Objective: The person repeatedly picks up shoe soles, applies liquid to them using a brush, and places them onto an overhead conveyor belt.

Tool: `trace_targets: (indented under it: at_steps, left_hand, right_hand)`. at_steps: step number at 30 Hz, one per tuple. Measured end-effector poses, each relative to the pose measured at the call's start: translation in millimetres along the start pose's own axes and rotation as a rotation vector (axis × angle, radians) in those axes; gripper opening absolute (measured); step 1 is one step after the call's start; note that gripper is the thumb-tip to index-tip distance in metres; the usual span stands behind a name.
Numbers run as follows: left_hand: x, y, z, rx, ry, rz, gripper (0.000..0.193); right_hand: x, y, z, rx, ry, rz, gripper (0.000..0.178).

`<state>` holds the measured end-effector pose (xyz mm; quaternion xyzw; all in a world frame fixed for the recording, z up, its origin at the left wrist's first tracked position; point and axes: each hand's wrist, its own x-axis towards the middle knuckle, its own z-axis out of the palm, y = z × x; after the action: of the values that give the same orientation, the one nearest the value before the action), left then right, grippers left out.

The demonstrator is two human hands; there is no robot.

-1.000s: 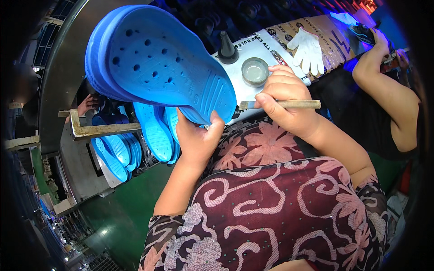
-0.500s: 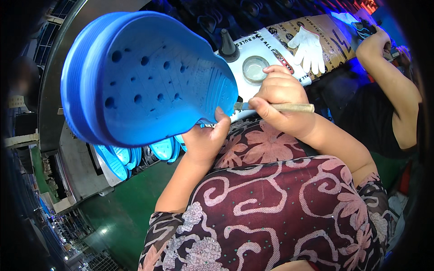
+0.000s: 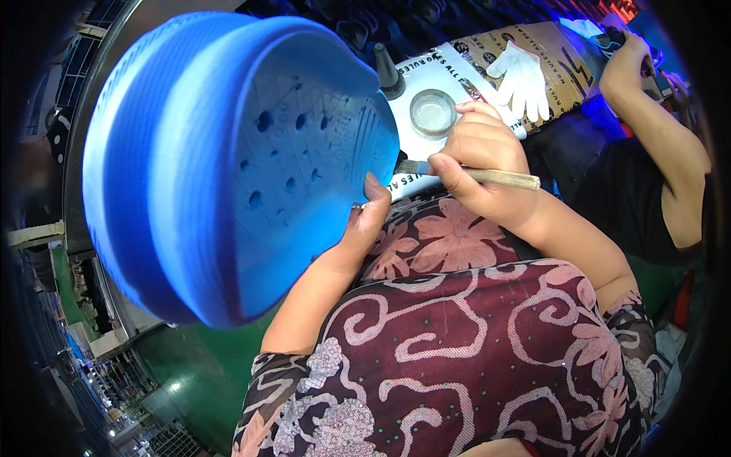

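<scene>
My left hand [image 3: 364,221] grips a large blue foam clog [image 3: 228,160] by its lower right edge and holds it raised close to the camera, the perforated toe facing me. My right hand [image 3: 480,164] pinches a wooden-handled brush [image 3: 487,177]; its bristle tip meets the clog's right rim, just above my left thumb. Both forearms come out of a maroon patterned sleeve [image 3: 472,343].
A small round glass dish [image 3: 432,113] and a dark cone-shaped nozzle [image 3: 387,70] stand on a printed cardboard sheet [image 3: 487,53], with a white glove [image 3: 525,80] further right. Another person's arm [image 3: 655,145] reaches in at the upper right. A green surface [image 3: 190,373] lies below.
The clog has been lifted and turned toward the camera, now filling the left of the view and hiding the other blue clogs. The brush has moved in against its rim.
</scene>
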<state>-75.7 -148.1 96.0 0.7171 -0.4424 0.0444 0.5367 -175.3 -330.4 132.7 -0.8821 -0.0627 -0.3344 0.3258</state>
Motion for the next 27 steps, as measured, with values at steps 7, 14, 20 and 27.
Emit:
trace_targets:
  at_steps: [7,14,20,27]
  left_hand:
    - [18,7,2,-0.091,0.209,-0.084,0.028]
    - [67,68,-49,-0.661,-0.098,-0.451,0.066]
    - [154,125,27,-0.853,-0.964,-0.59,0.072]
    - [368,186,185,-1.414,-0.332,-0.654,0.052]
  right_hand:
    - [-1,6,-22,-0.028,0.097,0.043,0.023]
    - [-36,30,-45,0.003,0.256,0.256,0.021]
    - [-77,53,-82,-0.048,0.22,0.39,0.024]
    - [-84,56,-102,0.027,0.404,0.445,0.023]
